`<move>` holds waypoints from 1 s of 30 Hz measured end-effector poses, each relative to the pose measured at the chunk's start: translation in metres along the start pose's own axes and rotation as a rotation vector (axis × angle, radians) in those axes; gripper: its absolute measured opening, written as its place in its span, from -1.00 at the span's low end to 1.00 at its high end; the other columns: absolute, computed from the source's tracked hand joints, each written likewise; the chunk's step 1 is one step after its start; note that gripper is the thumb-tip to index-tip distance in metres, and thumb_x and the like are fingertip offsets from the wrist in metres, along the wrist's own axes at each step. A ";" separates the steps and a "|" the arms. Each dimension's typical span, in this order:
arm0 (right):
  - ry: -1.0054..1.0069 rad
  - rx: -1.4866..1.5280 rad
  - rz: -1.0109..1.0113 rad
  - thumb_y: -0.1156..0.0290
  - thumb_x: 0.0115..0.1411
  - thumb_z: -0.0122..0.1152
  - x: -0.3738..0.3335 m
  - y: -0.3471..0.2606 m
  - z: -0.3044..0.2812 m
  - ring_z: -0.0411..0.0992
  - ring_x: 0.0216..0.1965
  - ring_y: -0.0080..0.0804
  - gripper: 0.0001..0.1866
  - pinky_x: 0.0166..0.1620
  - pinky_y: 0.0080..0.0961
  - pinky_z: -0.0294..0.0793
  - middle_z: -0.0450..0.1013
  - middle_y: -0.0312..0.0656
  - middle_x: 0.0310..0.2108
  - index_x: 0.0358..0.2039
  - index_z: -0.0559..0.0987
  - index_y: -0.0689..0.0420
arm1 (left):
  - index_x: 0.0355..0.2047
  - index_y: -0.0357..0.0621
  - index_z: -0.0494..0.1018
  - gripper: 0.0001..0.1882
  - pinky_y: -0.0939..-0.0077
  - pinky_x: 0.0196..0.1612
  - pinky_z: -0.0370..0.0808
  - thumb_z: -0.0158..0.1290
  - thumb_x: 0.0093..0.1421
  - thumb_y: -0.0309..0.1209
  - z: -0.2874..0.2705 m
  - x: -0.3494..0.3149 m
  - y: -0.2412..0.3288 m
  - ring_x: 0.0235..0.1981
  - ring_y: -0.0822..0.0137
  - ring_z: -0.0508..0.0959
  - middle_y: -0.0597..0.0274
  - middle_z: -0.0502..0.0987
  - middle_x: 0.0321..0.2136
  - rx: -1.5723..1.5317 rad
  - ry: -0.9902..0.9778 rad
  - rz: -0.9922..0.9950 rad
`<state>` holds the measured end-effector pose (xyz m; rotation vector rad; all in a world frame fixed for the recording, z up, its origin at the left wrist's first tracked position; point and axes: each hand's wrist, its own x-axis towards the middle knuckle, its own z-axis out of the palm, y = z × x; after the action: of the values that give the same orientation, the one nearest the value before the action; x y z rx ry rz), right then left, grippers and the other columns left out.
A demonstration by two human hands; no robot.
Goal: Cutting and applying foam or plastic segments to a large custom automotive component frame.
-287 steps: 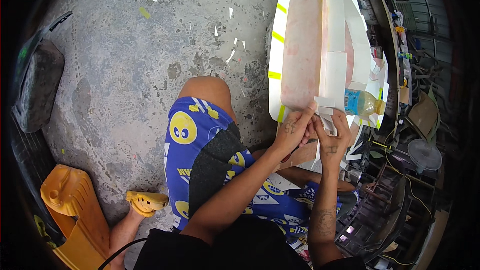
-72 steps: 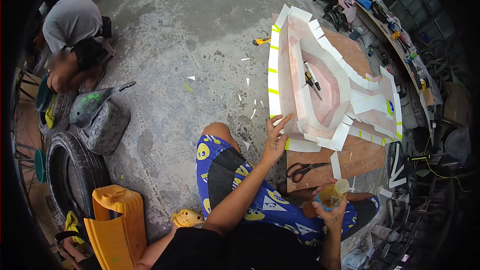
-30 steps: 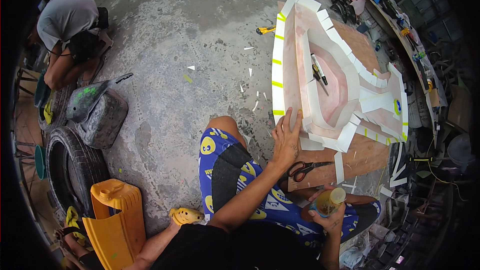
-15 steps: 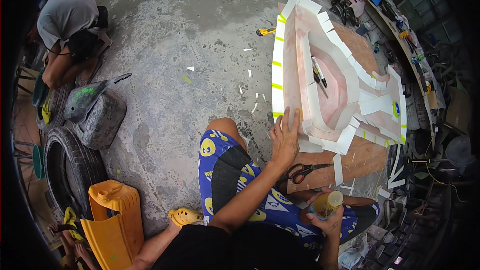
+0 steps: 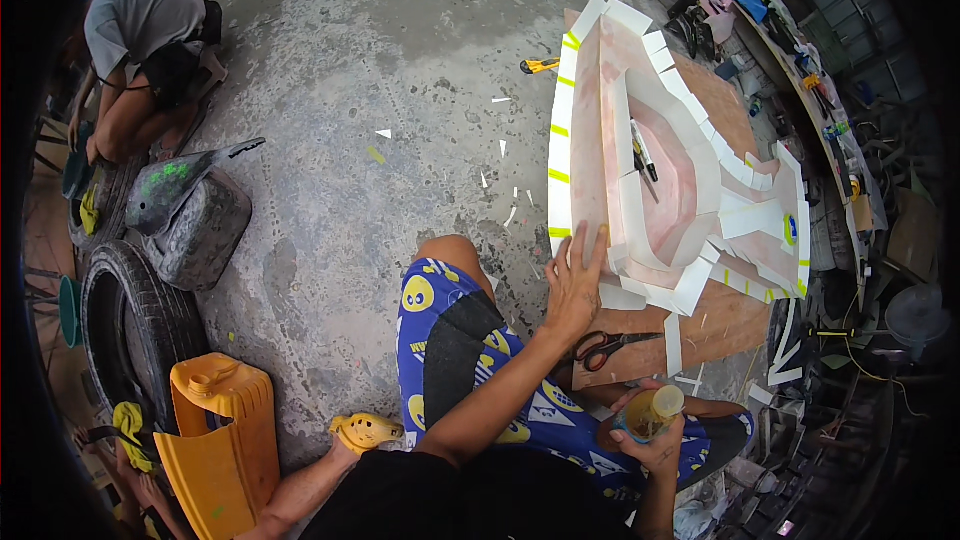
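Observation:
My left hand (image 5: 575,290) lies with its fingers stretched out over the near left edge of a large moulded shell (image 5: 590,140). The shell is pinkish, with white strips along its rim and bits of yellow-green tape. My right hand (image 5: 658,450) is wrapped round a small clear bottle (image 5: 664,406) with a pale yellowish top, held above my lap. Black-handled scissors (image 5: 598,352) rest on the brown board (image 5: 640,352) just beside my left wrist. Inside the shell's hollow lie a marker pen (image 5: 643,152) and another slim tool.
A yellow utility knife (image 5: 540,66) and white scraps (image 5: 503,149) lie on the concrete floor. To the left are a cut yellow jerrycan (image 5: 222,430), a tyre (image 5: 140,330) and a dark plastic part (image 5: 205,230). A person (image 5: 150,50) crouches at the far left. A cluttered bench (image 5: 790,70) runs along the right.
The view has shifted slightly. Both my hands keep about the same place and grip. The crouching person's arms have moved a little.

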<state>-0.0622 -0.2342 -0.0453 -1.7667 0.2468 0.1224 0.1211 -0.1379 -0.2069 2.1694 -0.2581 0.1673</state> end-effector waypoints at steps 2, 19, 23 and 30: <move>-0.011 -0.028 -0.015 0.50 -0.15 0.59 0.001 0.002 -0.001 0.53 -0.15 -0.34 -0.17 -0.02 -0.42 0.51 0.55 -0.07 -0.23 0.14 0.33 0.22 | 0.47 0.02 -0.05 0.00 -0.20 0.25 0.11 0.01 0.00 -0.71 -0.003 0.010 -0.002 0.30 -0.20 0.13 -0.04 -0.11 0.44 0.006 0.026 -0.015; -0.016 -0.075 -0.003 0.49 -0.15 0.59 0.004 -0.002 0.007 0.53 -0.15 -0.33 -0.17 -0.03 -0.41 0.51 0.54 -0.05 -0.23 0.13 0.33 0.20 | 0.48 0.08 -0.07 0.06 -0.25 0.28 0.04 0.01 -0.04 -0.75 -0.011 0.051 -0.007 0.33 -0.23 0.06 -0.07 -0.18 0.45 -0.120 -0.041 -0.015; -0.021 -0.060 0.025 0.47 -0.17 0.58 0.006 -0.001 0.006 0.54 -0.17 -0.27 -0.15 -0.06 -0.37 0.54 0.53 -0.04 -0.23 0.15 0.32 0.21 | 0.48 0.07 -0.06 0.04 -0.27 0.29 0.03 0.01 -0.03 -0.75 -0.010 0.035 -0.003 0.33 -0.22 0.07 -0.06 -0.19 0.45 -0.066 -0.099 -0.035; -0.010 -0.064 -0.001 0.45 -0.19 0.57 0.007 0.001 0.004 0.56 -0.18 -0.21 -0.14 -0.10 -0.32 0.57 0.51 -0.04 -0.24 0.15 0.32 0.23 | 0.46 0.07 -0.03 0.04 -0.20 0.26 0.10 0.01 -0.04 -0.78 -0.012 0.035 -0.004 0.34 -0.23 0.08 -0.05 -0.15 0.45 -0.088 -0.023 -0.017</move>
<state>-0.0550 -0.2312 -0.0492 -1.8298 0.2368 0.1399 0.1562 -0.1303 -0.1962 2.0861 -0.2549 0.1194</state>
